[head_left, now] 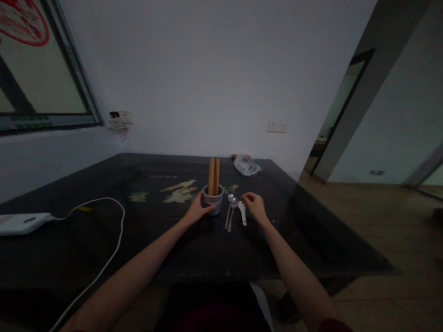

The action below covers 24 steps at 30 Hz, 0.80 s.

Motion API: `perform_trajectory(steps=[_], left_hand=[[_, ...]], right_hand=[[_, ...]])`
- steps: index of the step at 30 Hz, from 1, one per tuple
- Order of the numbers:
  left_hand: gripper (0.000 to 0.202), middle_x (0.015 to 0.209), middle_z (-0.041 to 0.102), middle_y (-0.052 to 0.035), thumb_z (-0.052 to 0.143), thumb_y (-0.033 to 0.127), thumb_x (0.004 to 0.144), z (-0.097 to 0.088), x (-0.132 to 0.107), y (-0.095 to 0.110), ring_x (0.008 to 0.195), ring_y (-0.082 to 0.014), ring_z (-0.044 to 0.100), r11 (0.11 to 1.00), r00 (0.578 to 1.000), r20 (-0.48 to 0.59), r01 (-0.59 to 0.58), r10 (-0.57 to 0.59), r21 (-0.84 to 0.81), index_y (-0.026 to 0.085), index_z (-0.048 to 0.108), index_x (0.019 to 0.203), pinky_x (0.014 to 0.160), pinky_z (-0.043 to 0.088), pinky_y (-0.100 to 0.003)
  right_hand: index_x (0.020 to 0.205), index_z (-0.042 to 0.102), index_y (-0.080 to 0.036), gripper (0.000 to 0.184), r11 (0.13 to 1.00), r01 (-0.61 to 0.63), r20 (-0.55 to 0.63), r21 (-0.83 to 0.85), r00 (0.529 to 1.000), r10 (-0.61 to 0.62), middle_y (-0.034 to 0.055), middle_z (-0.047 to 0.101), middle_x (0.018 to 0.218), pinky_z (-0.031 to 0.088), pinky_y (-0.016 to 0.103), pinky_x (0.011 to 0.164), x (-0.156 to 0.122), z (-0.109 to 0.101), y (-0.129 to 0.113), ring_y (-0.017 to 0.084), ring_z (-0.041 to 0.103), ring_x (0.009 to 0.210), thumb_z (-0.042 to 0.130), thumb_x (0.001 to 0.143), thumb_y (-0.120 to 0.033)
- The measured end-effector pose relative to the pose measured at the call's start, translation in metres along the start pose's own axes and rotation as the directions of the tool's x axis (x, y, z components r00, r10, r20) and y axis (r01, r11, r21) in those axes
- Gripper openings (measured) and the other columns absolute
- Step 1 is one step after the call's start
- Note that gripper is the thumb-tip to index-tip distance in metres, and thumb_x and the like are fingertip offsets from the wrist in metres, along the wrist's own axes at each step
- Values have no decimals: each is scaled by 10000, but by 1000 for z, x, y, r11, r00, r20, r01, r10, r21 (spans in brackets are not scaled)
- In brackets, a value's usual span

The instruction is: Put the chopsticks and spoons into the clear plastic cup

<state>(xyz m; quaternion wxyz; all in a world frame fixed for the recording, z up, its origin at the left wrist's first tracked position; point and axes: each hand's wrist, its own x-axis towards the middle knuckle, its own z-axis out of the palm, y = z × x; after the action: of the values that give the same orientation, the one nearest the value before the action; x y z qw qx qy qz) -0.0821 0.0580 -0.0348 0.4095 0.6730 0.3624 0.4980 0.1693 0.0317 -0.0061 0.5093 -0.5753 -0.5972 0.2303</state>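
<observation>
A small grey cup (213, 199) stands on the dark table (166, 240) with several wooden chopsticks (213, 176) upright in it. My left hand (197, 210) is wrapped round the cup's left side. Just right of the cup lie two metal spoons (230, 211) and a white spoon (242, 213), side by side. My right hand (255, 206) hovers over the white spoon's upper end, fingers curled in a pinch close to it; whether they grip it I cannot make out.
A crumpled clear plastic bag (246, 166) lies at the table's far edge. A white device (22, 222) with a white cable (110, 230) sits at the left. The wall is close behind; a doorway and wooden floor are to the right.
</observation>
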Motion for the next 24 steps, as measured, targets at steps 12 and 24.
perform_trajectory(steps=[12,24], left_hand=[[730,1337,458,-142,685,396,730,-16,2,19,1250,-255,446,982,976,-140,-155,169,105,211,345,1349,1036,376,-418],[204,989,604,-57,512,238,864,-16,-20,83,939,-170,570,784,821,-179,-418,542,458,178,583,1046,877,446,-339]], right_hand=[[734,644,-167,177,1000,7,24,-19,1000,-7,17,643,592,448,245,555,-1,-1,3,154,600,543,540,735,-310],[784,678,-166,205,964,-1,77,-266,997,23,39,687,681,420,218,603,0,-4,1,147,638,651,519,812,-292]])
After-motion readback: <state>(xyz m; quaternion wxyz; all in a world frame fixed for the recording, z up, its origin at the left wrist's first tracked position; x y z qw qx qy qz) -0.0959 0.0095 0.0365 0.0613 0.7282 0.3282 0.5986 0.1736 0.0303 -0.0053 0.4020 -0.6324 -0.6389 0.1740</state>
